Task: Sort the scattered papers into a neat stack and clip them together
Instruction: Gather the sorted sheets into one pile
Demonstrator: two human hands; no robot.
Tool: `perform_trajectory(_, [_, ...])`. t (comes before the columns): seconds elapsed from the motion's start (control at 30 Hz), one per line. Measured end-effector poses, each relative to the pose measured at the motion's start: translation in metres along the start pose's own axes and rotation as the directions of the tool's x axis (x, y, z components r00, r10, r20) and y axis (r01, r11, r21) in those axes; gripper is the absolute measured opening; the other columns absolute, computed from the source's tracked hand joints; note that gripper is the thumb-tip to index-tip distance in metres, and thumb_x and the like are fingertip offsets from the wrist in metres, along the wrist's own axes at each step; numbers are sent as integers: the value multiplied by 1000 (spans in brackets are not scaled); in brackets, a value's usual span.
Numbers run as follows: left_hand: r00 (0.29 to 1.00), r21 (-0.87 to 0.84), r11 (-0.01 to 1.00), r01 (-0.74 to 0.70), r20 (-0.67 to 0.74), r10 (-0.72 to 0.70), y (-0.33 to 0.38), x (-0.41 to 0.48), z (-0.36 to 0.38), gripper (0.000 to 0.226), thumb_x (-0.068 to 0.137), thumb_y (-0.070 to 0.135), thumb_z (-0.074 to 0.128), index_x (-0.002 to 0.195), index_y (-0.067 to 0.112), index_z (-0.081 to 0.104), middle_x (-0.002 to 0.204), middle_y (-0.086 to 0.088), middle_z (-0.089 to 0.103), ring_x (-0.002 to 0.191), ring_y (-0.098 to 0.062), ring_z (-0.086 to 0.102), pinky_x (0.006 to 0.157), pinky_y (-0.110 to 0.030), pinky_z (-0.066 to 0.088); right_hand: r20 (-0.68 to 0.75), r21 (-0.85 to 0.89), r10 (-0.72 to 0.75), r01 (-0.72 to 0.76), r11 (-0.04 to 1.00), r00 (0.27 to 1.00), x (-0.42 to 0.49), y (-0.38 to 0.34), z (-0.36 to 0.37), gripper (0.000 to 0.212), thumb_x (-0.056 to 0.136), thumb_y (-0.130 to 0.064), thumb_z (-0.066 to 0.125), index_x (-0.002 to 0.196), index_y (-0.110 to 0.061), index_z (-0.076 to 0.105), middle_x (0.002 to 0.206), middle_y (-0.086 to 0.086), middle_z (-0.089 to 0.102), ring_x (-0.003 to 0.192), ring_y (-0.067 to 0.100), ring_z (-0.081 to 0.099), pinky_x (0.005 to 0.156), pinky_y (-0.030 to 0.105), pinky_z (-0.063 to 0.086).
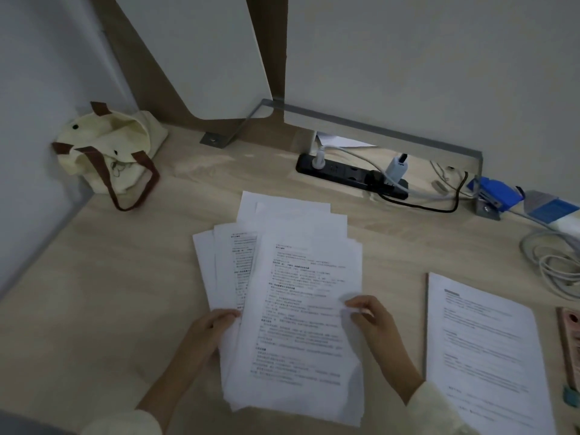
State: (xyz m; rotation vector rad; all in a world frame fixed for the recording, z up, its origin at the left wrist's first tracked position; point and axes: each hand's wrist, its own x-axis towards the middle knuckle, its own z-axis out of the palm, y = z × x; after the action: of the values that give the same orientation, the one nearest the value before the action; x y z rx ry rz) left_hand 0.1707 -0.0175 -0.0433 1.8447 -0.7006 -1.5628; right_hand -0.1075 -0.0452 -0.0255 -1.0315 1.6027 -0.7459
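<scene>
Two hands hold a messy, fanned pile of papers (pixel 295 309) in the middle of the desk (pixel 110 293). The left hand (pixel 210 328) curls its fingers around the left edge. The right hand (pixel 370 318) pinches the top sheet's right edge.

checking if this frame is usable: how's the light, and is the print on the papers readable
Head view: dim, flat light, no glare; wide-angle bending toward the edges; print on the papers held by the left hand and right hand is too blurred to read.
</scene>
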Motion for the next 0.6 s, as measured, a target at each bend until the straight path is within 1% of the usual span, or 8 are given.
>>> perform_trajectory(0.07, [996,42,996,-84,-23,85,-1,-4,1,14,89,10,56,87,20,65,100,0,62,89,-12,55,68,-19,42,-132,-63,59,-68,996,989,2,5,4,34,86,-7,59,117,-10,46,113,4,49,96,24,57,79,26,52])
perform_trajectory(0.13, [995,37,995,-95,-31,96,-1,-4,2,15,88,9,58,89,24,61,102,-2,59,89,-12,55,67,-22,44,-259,-67,134,-157,985,956,5,6,6,51,82,-8,65,126,-9,40,120,7,41,100,26,53,91,40,49])
perform_trajectory(0.2, [995,59,995,-83,-43,86,-8,0,1,18,87,11,58,93,27,58,105,-1,57,89,-13,55,67,-23,45,-295,-50,221,-246,968,930,7,13,12,42,80,-6,67,117,-6,46,114,13,51,92,26,56,84,41,51])
perform_trajectory(0.3, [992,69,991,-118,-38,121,-11,-1,4,21,87,11,59,101,27,57,107,0,54,96,-16,53,72,-23,43,-243,-79,210,-235,969,947,0,13,10,11,85,-3,55,95,-7,57,85,6,63,71,16,56,60,26,46])
perform_trajectory(0.37, [992,56,991,-119,-35,121,-9,0,6,19,87,12,59,100,26,58,103,4,54,93,-12,53,72,-21,43,-246,-100,185,-215,971,951,-1,14,5,9,87,-3,51,85,-8,58,74,3,59,64,16,52,56,24,42])
perform_trajectory(0.47, [993,42,992,-116,-30,117,-7,0,9,13,87,17,60,94,27,60,97,12,56,87,-2,52,69,-14,41,-244,-137,187,-225,965,952,0,14,-4,21,88,-3,50,67,-7,47,63,5,47,57,16,40,53,25,34])
perform_trajectory(0.53, [993,22,993,-116,-36,117,-7,0,10,9,87,21,59,92,28,62,97,15,59,90,-4,54,73,-15,42,-159,-129,194,-216,968,968,-2,10,-7,22,88,-3,49,66,-7,48,62,6,50,57,17,44,54,26,36])
perform_trajectory(0.6, [995,16,995,-96,-19,97,-7,0,11,9,87,26,60,96,26,63,97,14,61,92,-5,56,79,-20,43,-38,-117,185,-189,975,982,-5,4,-7,21,88,-2,49,68,-6,53,62,4,55,55,14,51,51,21,40])
